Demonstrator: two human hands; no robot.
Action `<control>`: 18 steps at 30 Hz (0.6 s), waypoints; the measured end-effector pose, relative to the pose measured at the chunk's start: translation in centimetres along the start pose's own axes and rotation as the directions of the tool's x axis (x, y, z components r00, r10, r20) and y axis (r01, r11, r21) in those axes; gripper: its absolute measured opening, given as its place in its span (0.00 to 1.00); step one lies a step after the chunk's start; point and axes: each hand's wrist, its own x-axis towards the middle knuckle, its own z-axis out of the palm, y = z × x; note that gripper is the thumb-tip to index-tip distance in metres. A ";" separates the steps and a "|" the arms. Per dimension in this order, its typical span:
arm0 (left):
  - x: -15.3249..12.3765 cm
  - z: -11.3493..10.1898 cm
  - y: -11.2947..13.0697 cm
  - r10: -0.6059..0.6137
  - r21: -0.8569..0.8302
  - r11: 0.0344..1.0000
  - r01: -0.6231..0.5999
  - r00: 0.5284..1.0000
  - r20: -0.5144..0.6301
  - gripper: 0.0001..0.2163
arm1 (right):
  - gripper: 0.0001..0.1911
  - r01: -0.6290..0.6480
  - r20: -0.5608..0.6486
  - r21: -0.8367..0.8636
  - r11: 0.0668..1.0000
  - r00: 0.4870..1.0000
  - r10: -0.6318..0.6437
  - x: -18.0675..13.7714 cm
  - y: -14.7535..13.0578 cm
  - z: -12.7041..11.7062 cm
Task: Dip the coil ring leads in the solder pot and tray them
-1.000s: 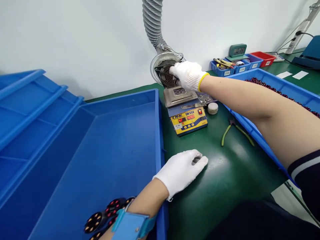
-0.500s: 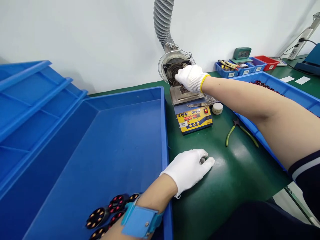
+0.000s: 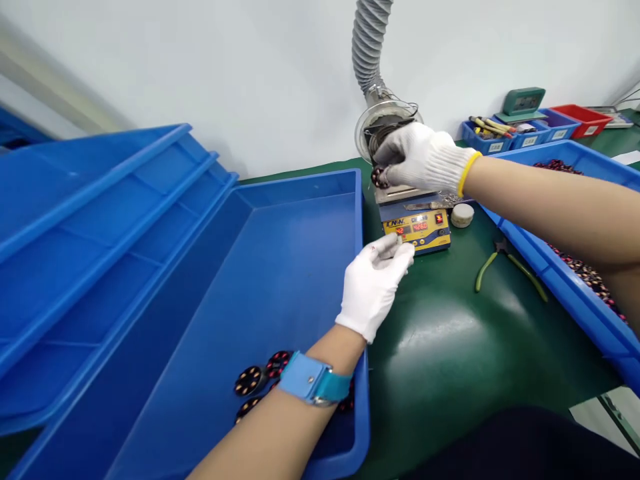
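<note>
My right hand (image 3: 425,159), in a white knit glove with a yellow cuff, pinches a small round black part with pale dots (image 3: 379,177). It is over the metal top of the solder pot, whose yellow control panel (image 3: 425,230) shows red digits. My left hand (image 3: 373,287), gloved in white with a blue wrist strap (image 3: 313,379), is raised just in front of the panel. Its fingers are curled and apart from the thumb, with nothing visible between them. Several round black parts (image 3: 250,381) with pale or pink dots lie in the large blue tray (image 3: 361,320) beneath my left forearm.
A grey fume hose (image 3: 370,47) descends behind the pot. Green-handled pliers (image 3: 501,248) and a round white tin (image 3: 462,215) are on the green table. Another blue tray (image 3: 565,263) on the right contains many small parts. Stacked blue trays (image 3: 115,233) lean at the left.
My right hand has drawn back from the fan area and now shows the round black part in its fingers. My left hand has risen from the table towards the panel. The camera view has shifted left.
</note>
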 end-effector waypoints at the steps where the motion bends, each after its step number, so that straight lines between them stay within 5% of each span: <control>1: 0.2 0.0 0.1 0.007 -0.055 0.998 -0.010 0.999 -0.046 0.26 | 0.19 -0.007 0.040 0.088 0.996 0.999 0.004 -1.1 -0.6 0.4; 6: 0.7 -0.1 -0.1 0.025 -0.169 0.984 -0.056 0.983 -0.183 0.18 | 0.31 -0.137 0.235 0.256 0.957 0.969 0.076 -5.4 -2.5 2.3; 14: 0.6 -0.2 0.3 -0.009 -0.127 0.992 -0.006 0.994 -0.110 0.13 | 0.12 -0.335 0.531 0.449 0.828 0.846 0.054 -5.5 -1.0 0.9; 18: 0.4 -0.2 0.3 -0.031 -0.084 0.996 0.028 0.999 -0.039 0.16 | 0.09 -0.355 0.455 0.492 0.795 0.883 0.113 -4.3 0.2 1.0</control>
